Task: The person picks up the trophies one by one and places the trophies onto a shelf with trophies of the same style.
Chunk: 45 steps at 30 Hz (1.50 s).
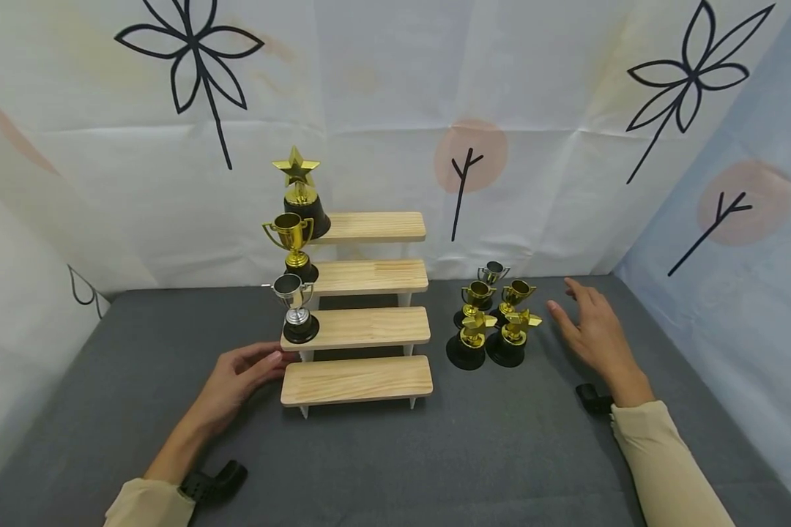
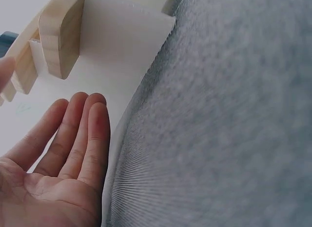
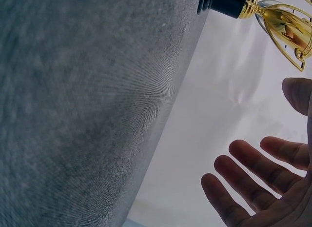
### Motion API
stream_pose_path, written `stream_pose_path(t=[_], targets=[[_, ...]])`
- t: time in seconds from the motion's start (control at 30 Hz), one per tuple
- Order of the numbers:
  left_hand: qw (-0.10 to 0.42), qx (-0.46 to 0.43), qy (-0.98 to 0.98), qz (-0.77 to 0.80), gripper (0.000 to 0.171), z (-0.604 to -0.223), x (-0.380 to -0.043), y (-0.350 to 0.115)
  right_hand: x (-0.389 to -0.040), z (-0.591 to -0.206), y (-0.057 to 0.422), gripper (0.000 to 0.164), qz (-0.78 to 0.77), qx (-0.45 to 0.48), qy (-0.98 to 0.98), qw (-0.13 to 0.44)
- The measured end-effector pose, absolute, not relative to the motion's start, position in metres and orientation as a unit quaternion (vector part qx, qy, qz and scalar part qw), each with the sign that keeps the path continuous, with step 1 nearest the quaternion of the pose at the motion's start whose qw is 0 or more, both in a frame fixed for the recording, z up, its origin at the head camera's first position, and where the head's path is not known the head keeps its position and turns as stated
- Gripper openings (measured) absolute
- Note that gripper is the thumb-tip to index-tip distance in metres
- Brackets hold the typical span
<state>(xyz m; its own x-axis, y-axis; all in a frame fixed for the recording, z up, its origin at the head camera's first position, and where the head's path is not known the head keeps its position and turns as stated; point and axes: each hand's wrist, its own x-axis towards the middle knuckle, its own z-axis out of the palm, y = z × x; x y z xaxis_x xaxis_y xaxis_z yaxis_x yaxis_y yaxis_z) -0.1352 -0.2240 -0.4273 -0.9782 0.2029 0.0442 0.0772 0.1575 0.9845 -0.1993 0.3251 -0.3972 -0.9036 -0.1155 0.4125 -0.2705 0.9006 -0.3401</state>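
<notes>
A wooden four-step display stand (image 1: 359,379) carries three trophies at its left end. A gold star trophy (image 1: 298,192) is on the top step, a gold cup trophy (image 1: 293,238) below it, and a silver cup trophy (image 1: 296,311) on the step under that. My left hand (image 1: 240,377) is at the stand's left side, fingertips close by the lower steps; in the left wrist view its fingers (image 2: 80,139) extend and hold nothing. My right hand (image 1: 593,329) hovers just right of several grouped trophies (image 1: 506,348), its fingers spread, with a gold cup (image 3: 287,27) near the thumb.
The grouped trophies include a silver cup (image 1: 494,271) at the back, gold cups (image 1: 518,291) and gold stars in front. A grey cloth (image 1: 435,461) covers the table. A patterned white backdrop (image 1: 382,88) stands behind, and a dark cord loop (image 1: 82,293) hangs at left.
</notes>
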Motion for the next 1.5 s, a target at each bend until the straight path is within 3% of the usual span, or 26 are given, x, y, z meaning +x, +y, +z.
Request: stream_pose_path(t=[0.33, 0.73, 0.97, 1.5], targets=[[0.074, 0.171, 0.700, 0.689, 0.038, -0.432, -0.125, -0.230, -0.200, -0.397, 0.324, 0.061, 0.201, 0.102, -0.954, 0.197], [0.089, 0.241, 0.638, 0.726, 0.053, -0.437, -0.122, -0.231, -0.201, -0.397, 0.323, 0.062, 0.202, 0.104, -0.955, 0.193], [0.084, 0.242, 0.647, 0.718, 0.064, -0.444, -0.125, -0.232, -0.201, -0.397, 0.323, 0.062, 0.212, 0.104, -0.954, 0.188], [0.085, 0.243, 0.648, 0.717, 0.066, -0.449, -0.126, -0.236, -0.202, -0.397, 0.318, 0.056, 0.266, 0.116, -0.938, 0.188]])
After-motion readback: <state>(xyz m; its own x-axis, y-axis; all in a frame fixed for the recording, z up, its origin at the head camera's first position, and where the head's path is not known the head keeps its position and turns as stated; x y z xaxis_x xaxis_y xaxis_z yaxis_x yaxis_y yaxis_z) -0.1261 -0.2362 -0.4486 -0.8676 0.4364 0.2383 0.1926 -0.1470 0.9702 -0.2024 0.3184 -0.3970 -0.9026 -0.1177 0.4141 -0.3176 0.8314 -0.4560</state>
